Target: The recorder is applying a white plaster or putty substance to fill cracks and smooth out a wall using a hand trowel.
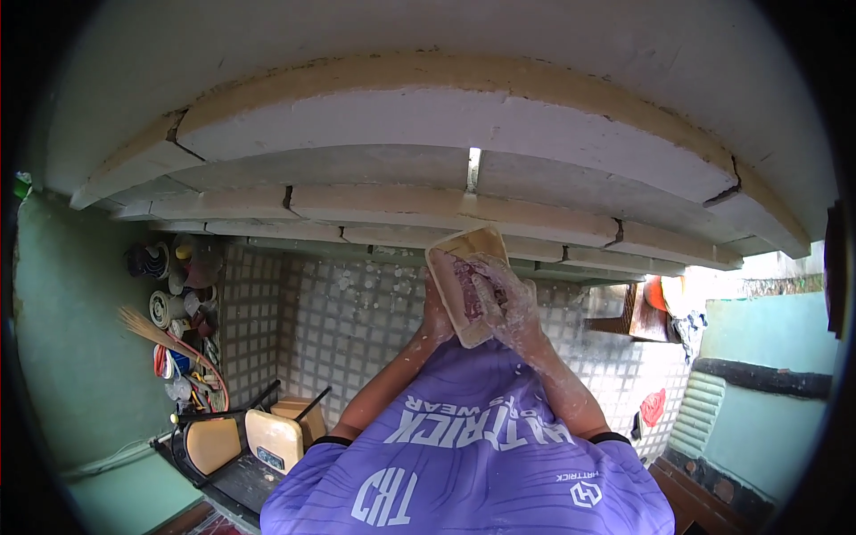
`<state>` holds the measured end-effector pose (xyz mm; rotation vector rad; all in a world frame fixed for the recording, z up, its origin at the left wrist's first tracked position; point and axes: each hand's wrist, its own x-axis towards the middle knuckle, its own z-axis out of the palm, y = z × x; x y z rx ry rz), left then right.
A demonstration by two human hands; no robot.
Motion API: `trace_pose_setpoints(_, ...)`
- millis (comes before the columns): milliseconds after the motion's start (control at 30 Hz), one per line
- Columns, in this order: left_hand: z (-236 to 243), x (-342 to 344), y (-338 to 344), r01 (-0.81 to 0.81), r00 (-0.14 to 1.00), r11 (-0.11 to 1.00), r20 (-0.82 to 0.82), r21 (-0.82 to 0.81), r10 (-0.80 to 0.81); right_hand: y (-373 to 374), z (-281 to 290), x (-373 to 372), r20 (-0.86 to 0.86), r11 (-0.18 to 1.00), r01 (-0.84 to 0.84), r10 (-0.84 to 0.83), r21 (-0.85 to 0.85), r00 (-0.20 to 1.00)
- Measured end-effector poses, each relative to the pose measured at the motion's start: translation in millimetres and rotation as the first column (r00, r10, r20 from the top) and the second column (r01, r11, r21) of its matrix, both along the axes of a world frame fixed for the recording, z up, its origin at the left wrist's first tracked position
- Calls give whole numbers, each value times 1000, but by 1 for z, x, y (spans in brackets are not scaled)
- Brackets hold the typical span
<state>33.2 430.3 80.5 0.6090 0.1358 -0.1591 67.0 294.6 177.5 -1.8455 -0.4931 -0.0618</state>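
Note:
A cream rectangular plastic container (497, 242) is held up in front of my chest, tilted so its inside shows. My left hand (436, 314) grips it along its left side, fingers partly hidden behind it. Inside lies a pinkish-purple, wet-looking mass (467, 283), whose kind I cannot make out. My right hand (506, 301), smeared with white residue, reaches into the container with its fingers bent together against this mass. Whether the fingers pinch some of it does not show clearly. White specks dot both forearms.
Long pale ledges (383, 201) with dark cracks run across ahead. A straw broom (147, 328) and several buckets and tools line the left wall. A black-framed chair (212, 444) and a cream container (275, 439) stand lower left. White spots mark the tiled floor (357, 303). Wooden furniture (649, 314) stands right.

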Motion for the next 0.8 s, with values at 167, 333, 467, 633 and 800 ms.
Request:
trace_pose_setpoints(167,6,6,-2,32,997,998,67,54,-35,-2,-19,6,-312,973,28,45,228,949)
trace_pose_setpoints(333,-6,2,-1,112,994,987,29,-118,-109,-11,-24,7,-479,891,93,148,444,865)
trace_pose_setpoints(467,-7,3,-1,110,994,989,39,-97,-107,-21,-22,5,-470,871,119,138,477,872)
trace_pose_setpoints(633,-17,-11,6,-5,997,997,-72,71,10,-46,-27,3,-498,753,265,94,602,862)
trace_pose_setpoints(800,-42,-30,35,-65,993,991,-87,120,75,-104,-46,9,-450,473,422,-58,773,891)
